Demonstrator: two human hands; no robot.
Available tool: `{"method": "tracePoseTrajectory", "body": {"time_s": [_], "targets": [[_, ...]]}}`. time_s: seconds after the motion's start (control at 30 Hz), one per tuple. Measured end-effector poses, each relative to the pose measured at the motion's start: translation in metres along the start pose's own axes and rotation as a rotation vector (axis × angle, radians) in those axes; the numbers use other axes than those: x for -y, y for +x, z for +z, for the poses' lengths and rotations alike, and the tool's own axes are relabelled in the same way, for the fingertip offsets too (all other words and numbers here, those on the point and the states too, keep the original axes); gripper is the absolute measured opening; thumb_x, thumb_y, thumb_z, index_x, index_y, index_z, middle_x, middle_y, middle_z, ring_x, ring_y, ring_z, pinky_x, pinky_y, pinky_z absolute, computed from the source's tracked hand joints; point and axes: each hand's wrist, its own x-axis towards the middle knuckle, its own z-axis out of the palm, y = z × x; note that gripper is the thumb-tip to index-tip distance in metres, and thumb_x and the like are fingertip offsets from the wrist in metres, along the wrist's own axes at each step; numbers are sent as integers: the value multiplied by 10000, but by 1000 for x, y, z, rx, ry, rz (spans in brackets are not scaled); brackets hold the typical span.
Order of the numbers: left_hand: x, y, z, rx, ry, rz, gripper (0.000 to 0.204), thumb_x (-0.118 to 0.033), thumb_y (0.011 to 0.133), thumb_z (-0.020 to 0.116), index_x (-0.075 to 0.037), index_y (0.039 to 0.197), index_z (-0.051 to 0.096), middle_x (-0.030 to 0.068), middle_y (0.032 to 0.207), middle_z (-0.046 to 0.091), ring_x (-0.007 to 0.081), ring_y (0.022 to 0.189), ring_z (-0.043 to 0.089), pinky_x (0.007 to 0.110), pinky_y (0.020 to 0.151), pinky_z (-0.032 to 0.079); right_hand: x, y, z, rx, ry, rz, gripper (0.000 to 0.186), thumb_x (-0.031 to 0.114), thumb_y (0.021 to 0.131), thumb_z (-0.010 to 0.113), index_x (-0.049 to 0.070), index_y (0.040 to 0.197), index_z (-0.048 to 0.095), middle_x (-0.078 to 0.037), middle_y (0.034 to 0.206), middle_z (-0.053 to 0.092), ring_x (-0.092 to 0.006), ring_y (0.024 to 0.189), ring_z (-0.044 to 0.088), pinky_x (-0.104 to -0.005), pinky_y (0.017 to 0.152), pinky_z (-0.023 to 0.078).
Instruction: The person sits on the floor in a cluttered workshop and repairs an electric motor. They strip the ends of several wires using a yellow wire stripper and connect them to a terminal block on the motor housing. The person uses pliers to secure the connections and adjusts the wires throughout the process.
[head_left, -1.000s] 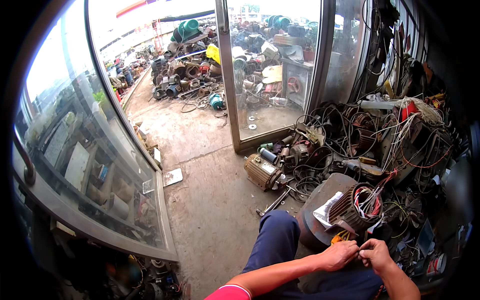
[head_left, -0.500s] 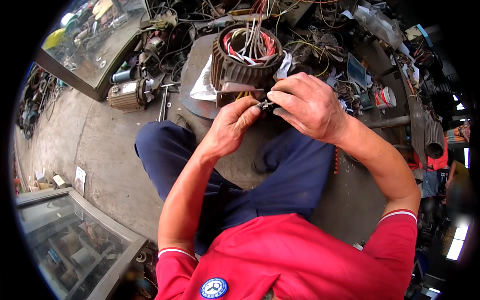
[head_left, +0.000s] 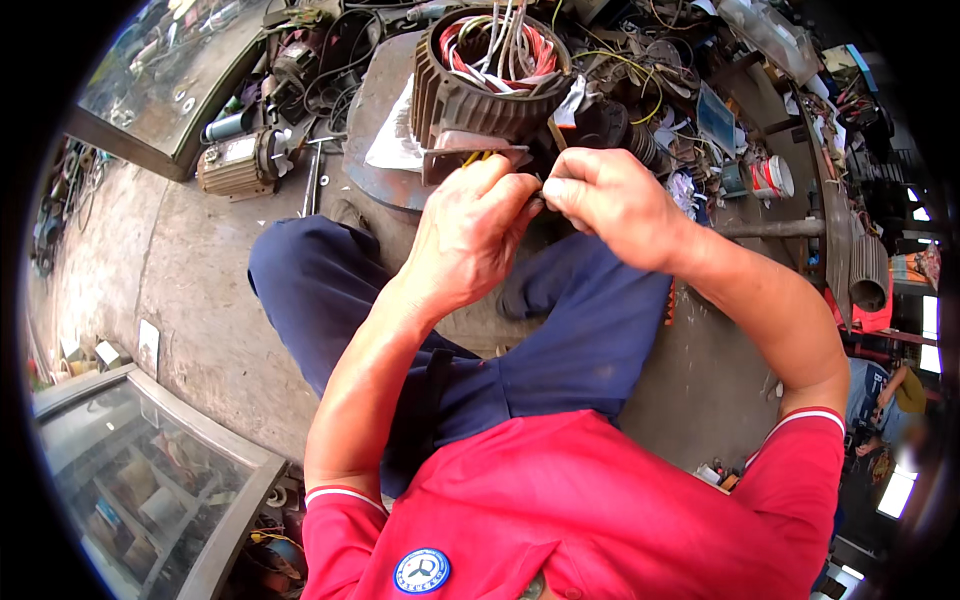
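Observation:
A finned motor housing (head_left: 480,100) with bundles of red and white wires stands on a round rusty metal base (head_left: 380,60), beside a white cloth or bag (head_left: 390,135). Yellow leads (head_left: 478,158) come out low on its front. Just in front of it, my left hand (head_left: 468,230) is turned back-up, fingers curled round a small item I cannot make out. My right hand (head_left: 610,205) pinches close beside it, thumb and forefinger nearly touching the left fingertips. What lies between them is mostly hidden by the fingers.
Another motor (head_left: 238,163) lies at left near a glazed door (head_left: 150,90), with a second glass panel (head_left: 140,480) lower left. Cables, scrap and a white bucket (head_left: 772,176) crowd the back and right. A metal pipe (head_left: 770,229) runs behind my right arm. Another person (head_left: 890,395) is at far right.
My view has tilted sharply down since a second ago, showing my lap. In the last half second my left hand has rotated back-up, covering more of the small piece, and my right fingers have curled tighter.

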Motion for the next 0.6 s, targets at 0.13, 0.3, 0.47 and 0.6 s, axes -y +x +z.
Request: {"method": "tracePoseTrajectory", "body": {"time_s": [0.13, 0.3, 0.47, 0.6], "targets": [[-4, 0, 0, 4, 72, 15, 160, 4, 865, 634, 6, 1019, 587, 148, 875, 520, 354, 767, 534, 400, 675, 451, -12, -3, -6, 142, 603, 277, 274, 254, 969, 543, 21, 856, 631, -16, 675, 589, -116, 583, 537, -271, 533, 439], [0, -1, -4, 55, -318, -247, 112, -99, 924, 619, 5, 953, 589, 138, 824, 506, 332, 772, 521, 393, 705, 437, -3, -3, -12, -166, -323, -448, 230, 245, 917, 611, 19, 936, 649, -83, 777, 616, -219, 729, 613, -336, 667, 505], [7, -3, -7, 137, -484, -277, 176, -166, 975, 581, 9, 988, 594, 122, 822, 507, 283, 774, 512, 368, 712, 427, 0, 9, -16, -184, -846, -1083, 174, 143, 772, 665, 34, 907, 650, -67, 851, 627, -251, 794, 615, -353, 660, 489], [1, 0, -10, 210, -454, -304, 203, -188, 968, 595, 15, 970, 604, 131, 801, 522, 302, 759, 509, 379, 706, 428, 8, 3, -22, -30, -1010, -986, 124, 172, 813, 621, 54, 793, 587, -68, 768, 607, -255, 727, 599, -368, 614, 474]]}}
